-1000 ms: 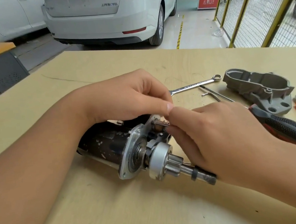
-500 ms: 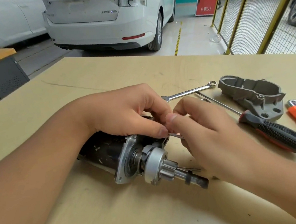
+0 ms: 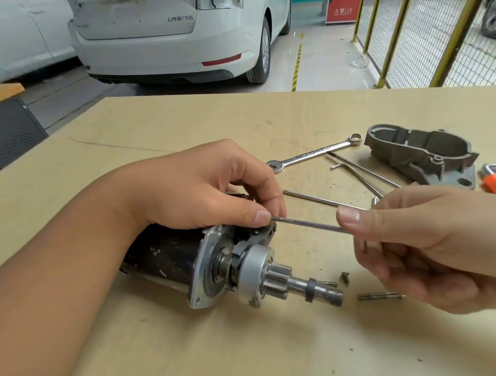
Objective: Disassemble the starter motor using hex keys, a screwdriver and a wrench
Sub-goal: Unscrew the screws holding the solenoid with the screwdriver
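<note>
Bolt (image 3: 307, 224) between both hands' fingertips

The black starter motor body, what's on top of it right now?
The left hand rests on the black starter motor body, pinching a thin steel rod. The motor's top surface beneath the hand is covered.

Bright, even daylight throughout, apparently from the open area at 12 o'clock. Soft, faint shadows only: one under the right hand (image 3: 424, 249) toward 6 o'clock, another beneath the starter motor (image 3: 187, 261). Mild glare on the wrench (image 3: 313, 154) and on the white car (image 3: 175, 30) at 11 o'clock. Sharp at centre; slightly smeared at 4 o'clock near the frame edge. Wide-angle bowing of the yellow fence posts (image 3: 464, 15) at 2 o'clock.
</note>
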`<action>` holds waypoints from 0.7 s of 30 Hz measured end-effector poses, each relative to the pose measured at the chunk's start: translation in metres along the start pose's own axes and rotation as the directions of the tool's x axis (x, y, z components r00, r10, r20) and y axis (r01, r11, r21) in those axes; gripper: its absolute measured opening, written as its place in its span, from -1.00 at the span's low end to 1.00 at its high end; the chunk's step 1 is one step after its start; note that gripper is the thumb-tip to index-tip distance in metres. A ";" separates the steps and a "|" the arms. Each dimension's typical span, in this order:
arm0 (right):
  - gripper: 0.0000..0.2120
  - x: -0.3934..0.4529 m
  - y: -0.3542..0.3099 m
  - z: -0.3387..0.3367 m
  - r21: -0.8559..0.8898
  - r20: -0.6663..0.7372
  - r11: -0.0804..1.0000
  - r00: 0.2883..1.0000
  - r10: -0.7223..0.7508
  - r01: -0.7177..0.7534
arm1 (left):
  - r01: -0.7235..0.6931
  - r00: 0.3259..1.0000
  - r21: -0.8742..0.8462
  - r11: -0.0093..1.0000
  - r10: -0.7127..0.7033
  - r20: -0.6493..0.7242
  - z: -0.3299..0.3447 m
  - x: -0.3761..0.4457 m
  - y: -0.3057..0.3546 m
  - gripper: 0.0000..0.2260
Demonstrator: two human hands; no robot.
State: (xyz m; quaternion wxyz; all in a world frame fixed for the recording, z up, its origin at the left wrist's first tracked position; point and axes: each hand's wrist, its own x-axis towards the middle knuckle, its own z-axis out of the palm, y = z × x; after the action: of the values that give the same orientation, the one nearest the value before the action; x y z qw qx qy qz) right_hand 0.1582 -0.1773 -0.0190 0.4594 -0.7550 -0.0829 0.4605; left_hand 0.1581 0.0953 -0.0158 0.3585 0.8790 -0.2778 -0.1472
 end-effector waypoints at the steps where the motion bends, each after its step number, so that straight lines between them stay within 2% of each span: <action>1: -0.43 0.001 0.000 0.000 0.044 0.001 0.999 1.000 -0.022 0.022 | 0.002 1.000 0.004 1.000 -0.002 -0.002 -0.001 -0.001 -0.001 -0.91; 4: -0.50 0.004 0.004 0.004 0.068 -0.015 0.995 0.997 -0.078 0.079 | 0.015 1.000 0.011 1.000 -0.015 -0.003 -0.003 -0.002 -0.003 -0.93; 9: -0.61 0.009 0.013 0.017 -0.035 -0.046 0.983 0.982 -0.183 0.182 | 0.032 0.999 -0.003 0.999 -0.032 -0.004 -0.004 -0.002 -0.008 -0.93; 13: -0.65 0.011 0.016 0.024 -0.066 -0.133 0.957 0.948 -0.288 0.281 | 0.085 0.986 -0.071 0.994 -0.094 -0.135 -0.007 -0.003 -0.013 -0.81; 15: -0.69 0.012 0.017 0.027 -0.038 -0.158 0.944 0.931 -0.329 0.327 | 0.149 0.976 -0.057 0.987 -0.156 -0.151 -0.015 -0.008 -0.018 -0.74; 18: -0.81 0.017 0.016 0.030 0.012 -0.170 0.925 0.913 -0.372 0.379 | 0.219 0.973 -0.071 0.973 -0.223 -0.059 -0.030 -0.020 -0.025 -0.70; 21: -0.81 0.021 0.012 0.032 0.012 -0.164 0.927 0.915 -0.369 0.376 | 0.237 0.972 -0.121 0.964 -0.233 0.041 -0.037 -0.028 -0.029 -0.67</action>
State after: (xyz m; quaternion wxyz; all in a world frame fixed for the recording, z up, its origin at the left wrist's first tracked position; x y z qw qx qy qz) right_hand 0.1415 -0.1528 -0.0466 0.5599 -0.7495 -0.1785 0.3048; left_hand 0.1639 0.1489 -0.0094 0.3891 0.8796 -0.1665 -0.2173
